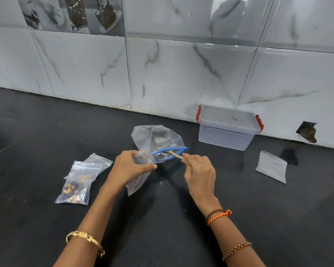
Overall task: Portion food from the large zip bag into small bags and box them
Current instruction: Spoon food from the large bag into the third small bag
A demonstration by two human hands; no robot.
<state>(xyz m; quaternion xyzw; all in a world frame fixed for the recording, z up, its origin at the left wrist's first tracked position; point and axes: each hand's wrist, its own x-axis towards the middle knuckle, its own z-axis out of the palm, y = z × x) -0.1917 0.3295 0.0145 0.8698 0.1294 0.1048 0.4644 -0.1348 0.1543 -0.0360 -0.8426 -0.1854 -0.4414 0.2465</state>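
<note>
Both hands work mid-frame: left hand (129, 166) fingers pinch an empty small bag (140, 176) open; right hand (199, 170) fingers pinch a wooden stick (175, 154), apparently reaching into the large zip bag (158, 141). Filled small bag (76, 185) lies lower left; lidded box (228, 128) upper right on the desk (46, 132).

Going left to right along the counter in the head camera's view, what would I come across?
Filled small bag → left hand holding an empty small bag → right hand with a wooden stick → clear box → flat empty bag.

Box (228, 128) right of large bag (156, 139)
</note>
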